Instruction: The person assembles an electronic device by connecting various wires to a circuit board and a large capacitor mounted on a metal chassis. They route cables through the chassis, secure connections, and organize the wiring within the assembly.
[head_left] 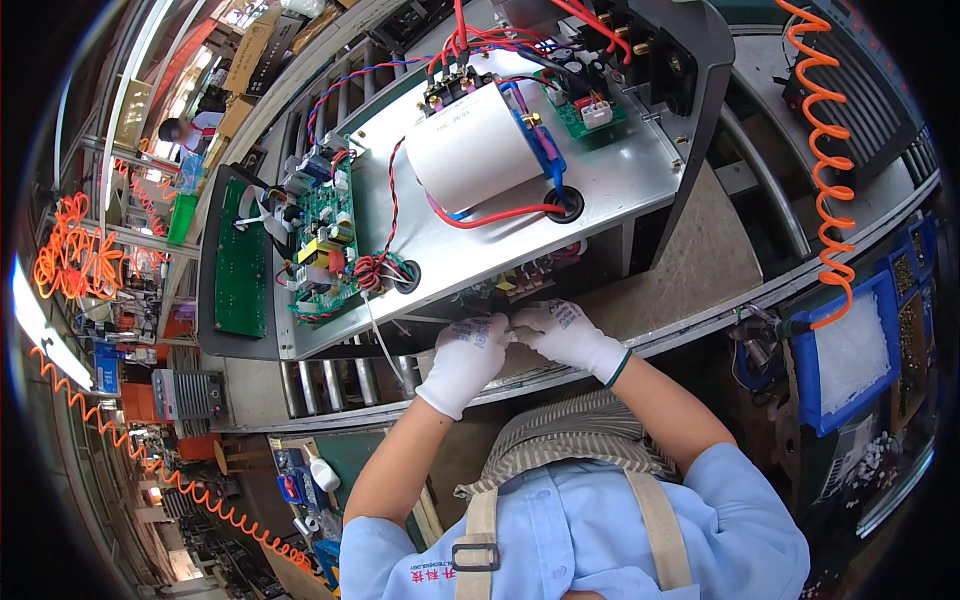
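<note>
Both my hands wear white gloves and meet at the near edge of an opened electrical unit's metal chassis plate. My left hand is closed, its fingertips pinched together. Right beside them are the closed fingertips of my right hand. Whatever lies between the fingers is too small to make out. Behind the hands, wires and parts show under the plate in shadow. On top sit a large white cylinder, a populated green circuit board and a twisted red-and-black wire bundle. A white cable tie hangs off the near edge.
The unit stands on a conveyor with metal rollers. An orange coiled hose hangs at the right, above a blue bin of whitish contents. A dark ribbed casing lies far right. Another person is in the left background.
</note>
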